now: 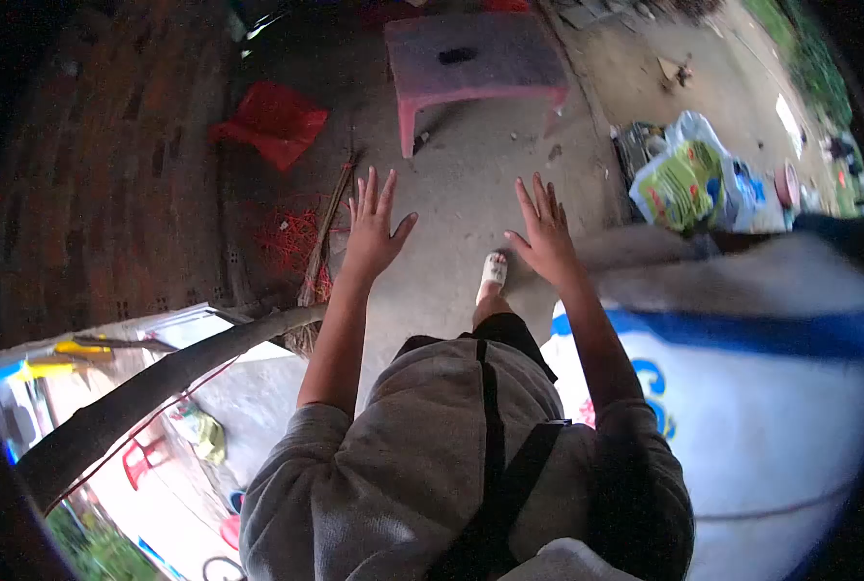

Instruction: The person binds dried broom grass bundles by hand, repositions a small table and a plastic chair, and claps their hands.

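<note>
Both of my arms reach forward over the concrete floor (432, 223). My left hand (376, 225) is open, its fingers spread and holding nothing. A broom-like bundle of sticks (327, 228) lies to its left. My right hand (544, 232) is open too, fingers apart and nothing in it. Below and left of that hand, my foot in a white slipper (493, 276) is on the floor. Ahead of both hands stands a low pink plastic table (475, 58) with a dark oval mark or hole in its top.
A brick wall (122, 165) runs along the left. Near it lie a red plastic sheet or bag (282, 126) and tangled red strands (287, 237). A wooden pole (161, 387) slants at lower left. Filled bags (688, 179) and a large white-and-blue sheet or sack (771, 416) are on the right.
</note>
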Demonstrator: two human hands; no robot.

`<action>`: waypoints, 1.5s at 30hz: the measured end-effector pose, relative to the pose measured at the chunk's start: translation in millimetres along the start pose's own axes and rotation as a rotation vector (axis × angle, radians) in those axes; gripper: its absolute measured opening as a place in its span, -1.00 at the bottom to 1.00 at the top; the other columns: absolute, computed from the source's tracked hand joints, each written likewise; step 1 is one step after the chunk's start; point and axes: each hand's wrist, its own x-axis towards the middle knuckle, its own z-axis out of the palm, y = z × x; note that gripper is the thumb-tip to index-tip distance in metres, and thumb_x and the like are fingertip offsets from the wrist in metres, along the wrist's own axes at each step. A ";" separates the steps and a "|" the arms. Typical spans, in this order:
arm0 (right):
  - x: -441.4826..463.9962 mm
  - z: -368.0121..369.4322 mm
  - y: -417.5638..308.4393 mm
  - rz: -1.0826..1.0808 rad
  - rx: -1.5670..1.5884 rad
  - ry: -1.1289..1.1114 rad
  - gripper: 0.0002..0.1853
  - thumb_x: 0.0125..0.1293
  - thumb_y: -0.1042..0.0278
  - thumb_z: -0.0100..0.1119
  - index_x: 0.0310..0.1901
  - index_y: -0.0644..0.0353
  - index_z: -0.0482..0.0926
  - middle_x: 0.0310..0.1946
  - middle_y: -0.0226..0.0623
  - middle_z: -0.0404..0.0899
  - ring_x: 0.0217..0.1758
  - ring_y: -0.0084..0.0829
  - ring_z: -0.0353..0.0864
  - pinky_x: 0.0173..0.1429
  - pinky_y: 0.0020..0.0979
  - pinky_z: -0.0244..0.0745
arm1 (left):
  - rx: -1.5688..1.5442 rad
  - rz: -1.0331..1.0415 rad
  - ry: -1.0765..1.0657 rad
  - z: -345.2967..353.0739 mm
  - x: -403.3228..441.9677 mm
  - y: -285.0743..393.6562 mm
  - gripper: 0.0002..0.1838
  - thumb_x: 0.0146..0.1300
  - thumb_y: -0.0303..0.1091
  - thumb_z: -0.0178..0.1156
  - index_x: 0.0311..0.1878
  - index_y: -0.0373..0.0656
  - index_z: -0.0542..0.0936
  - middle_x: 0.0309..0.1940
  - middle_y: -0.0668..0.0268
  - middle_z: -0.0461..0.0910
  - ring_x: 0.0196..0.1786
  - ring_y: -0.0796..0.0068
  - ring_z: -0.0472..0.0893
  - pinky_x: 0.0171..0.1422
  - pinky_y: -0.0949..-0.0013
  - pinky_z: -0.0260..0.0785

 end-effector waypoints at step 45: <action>493.6 262.3 410.5 0.350 0.341 -0.601 -0.33 0.18 0.01 0.02 0.21 0.25 0.12 0.19 0.06 0.11 0.25 -0.07 0.13 0.25 -0.24 0.09 | -0.377 -1.252 0.340 277.0 521.9 -382.2 -0.55 0.03 -0.15 0.14 -0.07 -0.23 0.39 -0.25 -0.06 0.48 -0.12 -0.01 0.48 -0.13 0.07 0.34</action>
